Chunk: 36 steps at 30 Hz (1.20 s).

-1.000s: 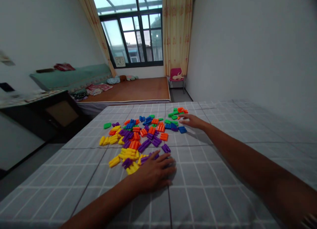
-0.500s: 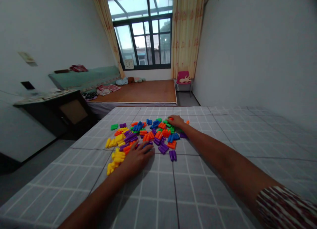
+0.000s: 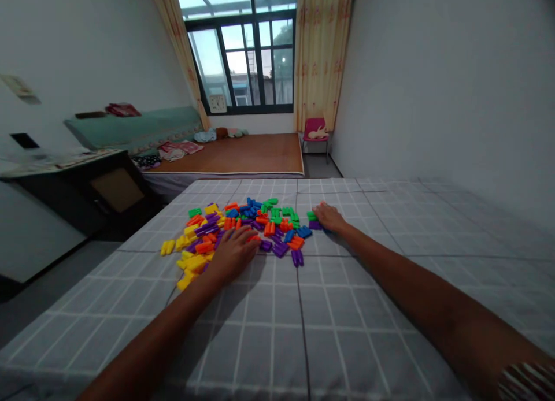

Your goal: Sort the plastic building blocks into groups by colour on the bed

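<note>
A loose heap of small plastic building blocks (image 3: pixel 211 219) in yellow, purple, orange, blue and green lies on the table. My left hand (image 3: pixel 236 249) rests palm down on the heap's near side, fingers apart over purple and orange blocks; what lies beneath is hidden. To the right of the heap, my right hand (image 3: pixel 330 217) has its fingers drawn together at a green block (image 3: pixel 311 215), partly covered by the hand. Just below that, a purple block (image 3: pixel 315 225) touches or nearly touches this hand. A purple block (image 3: pixel 297 257) lies at the heap's near edge.
A grey checked cloth (image 3: pixel 373 308) covers the table. Beyond its far edge stands a low bed (image 3: pixel 247 152) with a brown mat. A dark cabinet (image 3: pixel 117 187) is at the left, and a pink chair (image 3: pixel 315 127) stands near the window.
My right hand has moved right, away from the heap, and a green block now shows beside it. My left hand has shifted slightly, blocks around it are rearranged, and the camera view has tilted.
</note>
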Each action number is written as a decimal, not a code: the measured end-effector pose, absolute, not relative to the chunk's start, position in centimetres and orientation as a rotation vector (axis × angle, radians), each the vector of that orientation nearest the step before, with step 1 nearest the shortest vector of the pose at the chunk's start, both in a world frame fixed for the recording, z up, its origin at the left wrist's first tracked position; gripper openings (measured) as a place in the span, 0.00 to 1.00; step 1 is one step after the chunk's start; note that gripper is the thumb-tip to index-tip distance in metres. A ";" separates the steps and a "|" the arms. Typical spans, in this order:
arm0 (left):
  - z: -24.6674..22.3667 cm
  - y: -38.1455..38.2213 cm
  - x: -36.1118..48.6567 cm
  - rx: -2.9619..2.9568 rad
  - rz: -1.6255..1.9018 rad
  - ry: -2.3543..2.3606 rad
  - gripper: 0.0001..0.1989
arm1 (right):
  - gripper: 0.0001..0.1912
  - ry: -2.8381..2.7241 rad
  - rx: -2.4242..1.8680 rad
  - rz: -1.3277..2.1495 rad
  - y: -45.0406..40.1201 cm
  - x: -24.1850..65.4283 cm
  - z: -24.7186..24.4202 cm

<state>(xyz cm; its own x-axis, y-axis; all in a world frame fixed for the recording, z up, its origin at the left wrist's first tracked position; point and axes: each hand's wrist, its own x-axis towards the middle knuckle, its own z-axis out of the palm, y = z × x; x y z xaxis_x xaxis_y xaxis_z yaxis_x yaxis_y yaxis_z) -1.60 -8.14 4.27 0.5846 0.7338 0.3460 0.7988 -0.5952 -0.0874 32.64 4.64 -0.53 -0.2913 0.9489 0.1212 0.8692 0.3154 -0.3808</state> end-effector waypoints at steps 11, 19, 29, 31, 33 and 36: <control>3.5 -11.7 6.1 -2.801 -0.429 -1.140 0.18 | 0.33 -2.139 -1.562 0.243 5.8 34.7 -0.6; 0.1 -9.2 5.0 -2.643 -0.339 -1.511 0.30 | 0.36 -2.077 -2.276 0.089 9.1 44.2 -2.8; 0.7 -9.1 4.8 -2.724 -0.351 -1.449 0.29 | 0.36 -2.095 -2.309 0.119 10.4 44.4 -1.0; 0.8 -9.4 4.8 -2.744 -0.341 -1.452 0.29 | 0.32 -2.103 -2.253 0.046 11.7 43.3 0.5; 1.0 -9.6 4.9 -2.748 -0.328 -1.485 0.29 | 0.30 -2.152 -2.120 -0.044 13.4 41.0 1.6; 1.0 -9.7 4.9 -2.749 -0.316 -1.514 0.30 | 0.31 -2.281 -2.004 0.048 15.8 36.8 1.1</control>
